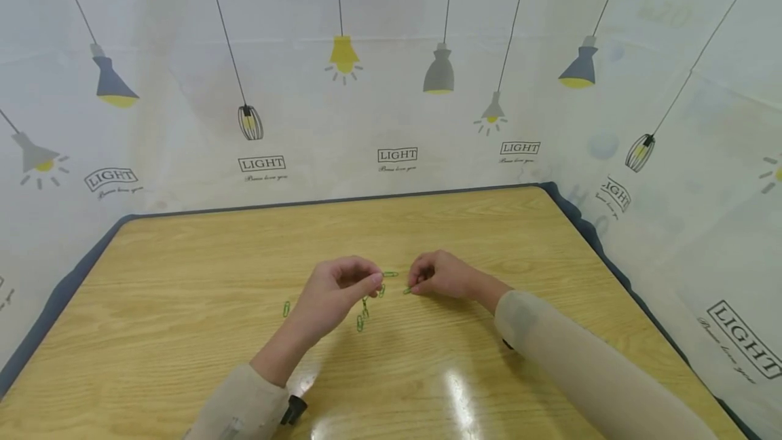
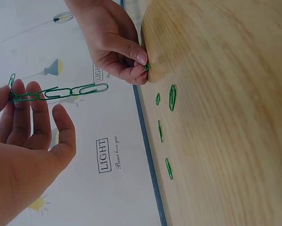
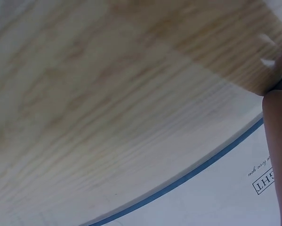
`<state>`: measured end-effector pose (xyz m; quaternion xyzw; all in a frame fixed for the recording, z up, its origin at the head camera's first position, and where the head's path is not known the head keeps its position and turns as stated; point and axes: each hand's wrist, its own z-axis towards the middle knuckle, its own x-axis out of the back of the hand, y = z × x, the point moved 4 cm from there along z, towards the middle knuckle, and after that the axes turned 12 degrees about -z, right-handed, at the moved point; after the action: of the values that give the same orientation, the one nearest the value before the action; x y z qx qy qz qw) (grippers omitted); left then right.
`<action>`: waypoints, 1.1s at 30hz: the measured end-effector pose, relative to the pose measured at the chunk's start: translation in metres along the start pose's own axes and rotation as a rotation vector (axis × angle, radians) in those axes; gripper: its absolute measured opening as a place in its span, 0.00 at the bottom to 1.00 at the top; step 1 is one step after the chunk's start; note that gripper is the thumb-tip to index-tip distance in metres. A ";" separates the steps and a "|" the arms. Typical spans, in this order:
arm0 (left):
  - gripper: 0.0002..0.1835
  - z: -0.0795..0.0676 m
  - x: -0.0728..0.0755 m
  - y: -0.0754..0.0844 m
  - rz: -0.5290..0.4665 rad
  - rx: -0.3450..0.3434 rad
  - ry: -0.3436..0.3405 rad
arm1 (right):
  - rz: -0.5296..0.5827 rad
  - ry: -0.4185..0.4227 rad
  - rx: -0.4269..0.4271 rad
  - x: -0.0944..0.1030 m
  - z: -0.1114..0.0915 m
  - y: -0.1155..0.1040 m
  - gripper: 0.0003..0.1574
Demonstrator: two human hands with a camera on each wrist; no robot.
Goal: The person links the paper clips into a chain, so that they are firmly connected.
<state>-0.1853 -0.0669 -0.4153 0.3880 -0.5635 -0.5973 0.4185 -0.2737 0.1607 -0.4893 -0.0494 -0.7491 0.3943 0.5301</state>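
Observation:
My left hand [image 1: 332,294] pinches a short chain of linked green paper clips [image 2: 58,92] between thumb and fingertips, above the table. In the left wrist view the chain stretches away from the pinch, past the other fingers. To its right, my right hand [image 1: 444,275] holds a single green paper clip [image 2: 147,67] low at the tabletop, its fingertips hiding part of it. Loose green paper clips lie on the wood, among them one [image 1: 286,309] left of my left hand and one [image 2: 173,98] nearer the right hand. The right wrist view catches little of the hand.
The wooden table [image 1: 183,277] has a dark blue border [image 1: 330,201] along its edges. A white curtain [image 1: 397,114] printed with lamps surrounds its back and sides. More paper clips [image 2: 169,168] lie scattered in a loose row.

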 end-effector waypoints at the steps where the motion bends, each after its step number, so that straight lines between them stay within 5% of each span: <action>1: 0.08 0.000 -0.001 0.000 0.002 0.000 -0.003 | 0.003 0.000 -0.001 0.000 0.000 0.000 0.03; 16: 0.08 0.000 -0.003 -0.001 -0.003 -0.011 0.006 | 0.083 -0.032 -0.084 0.002 -0.005 -0.004 0.10; 21: 0.08 -0.001 0.002 -0.001 -0.011 -0.009 0.046 | 0.276 0.007 -0.098 0.004 -0.007 -0.012 0.12; 28: 0.09 -0.005 0.004 0.000 -0.015 -0.007 0.058 | 0.613 0.182 -0.042 0.008 -0.023 -0.043 0.10; 33: 0.09 -0.008 0.006 0.001 -0.008 -0.015 0.065 | 0.717 0.297 -0.021 0.003 -0.043 -0.061 0.12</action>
<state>-0.1798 -0.0754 -0.4152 0.4064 -0.5436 -0.5901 0.4373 -0.2181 0.1436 -0.4418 -0.3699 -0.6034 0.5354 0.4608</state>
